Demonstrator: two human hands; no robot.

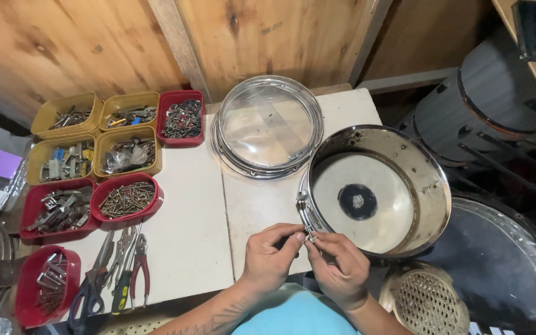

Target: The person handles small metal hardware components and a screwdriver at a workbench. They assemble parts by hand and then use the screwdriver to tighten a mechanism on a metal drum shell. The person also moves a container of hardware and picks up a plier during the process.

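A chrome drum shell [432, 180] lies open side up on the white table [187, 236], its bottom head showing a dark round patch [357, 201]. My left hand [271, 254] and my right hand [339, 263] meet at the shell's near left edge. Their fingertips pinch a small metal part [311, 236] beside a lug on the shell wall. A clear drumhead in chrome hoops [268, 127] rests behind the shell.
Yellow and red trays of screws and metal hardware [94, 167] fill the table's left side. Pliers and scissors [116, 267] lie near the front edge. Dark drums [485, 105] stand at the right, and a woven stool [426, 301] sits below the shell.
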